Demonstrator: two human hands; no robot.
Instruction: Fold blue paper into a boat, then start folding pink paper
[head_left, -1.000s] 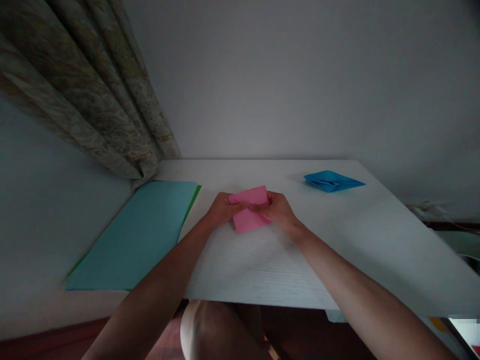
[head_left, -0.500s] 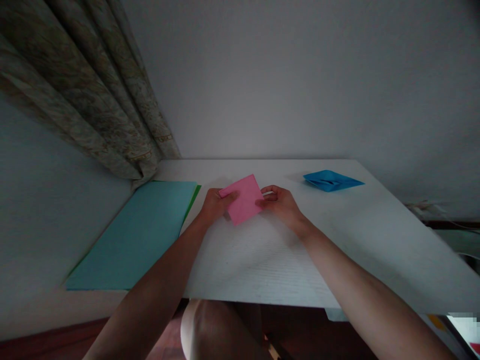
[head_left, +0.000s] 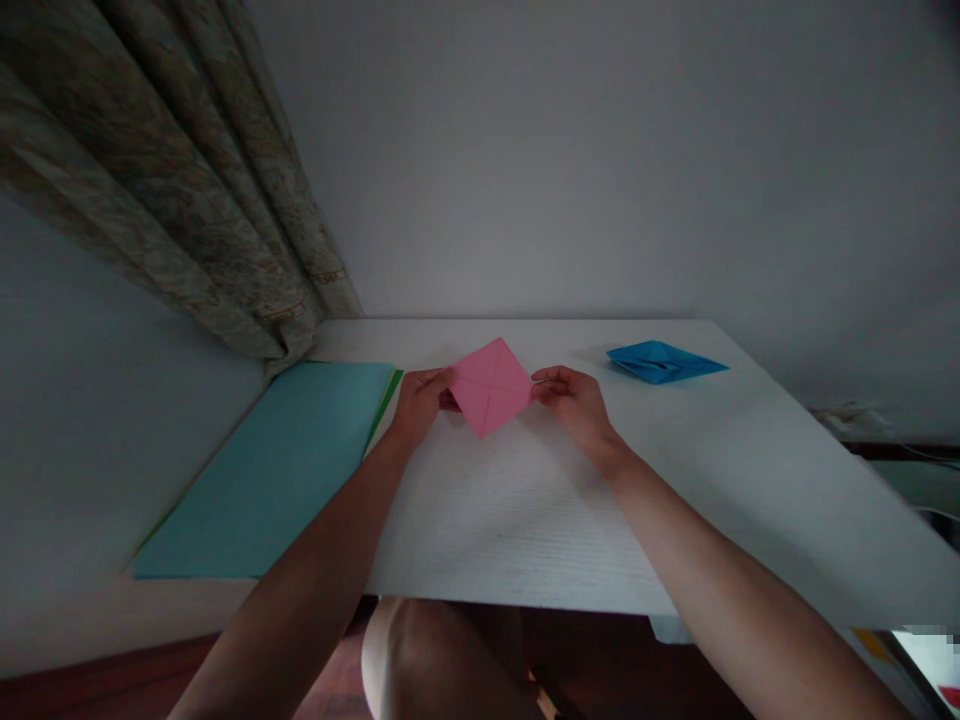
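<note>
A pink square of folded paper [head_left: 493, 388] is held up just over the desk, one corner toward the wall, with crossing crease lines on its face. My left hand [head_left: 421, 402] pinches its left corner between thumb and fingers. At the opposite corner, my right hand [head_left: 576, 400] grips the paper with its fingertips. To the right of that hand lies a blue folded paper piece [head_left: 660, 362], long and pointed at both ends, with raised folds in its middle.
A stack of teal sheets [head_left: 277, 470], with a green sheet [head_left: 386, 405] peeking from under its edge, lies on the left of the white desk [head_left: 517, 540]. A patterned curtain [head_left: 187, 180] hangs at the upper left. Behind the desk stands a pale wall [head_left: 525, 160].
The pink paper has been turned, so its creased face now shows and it sits more like a diamond. Both hands have moved outward to its left and right corners.
</note>
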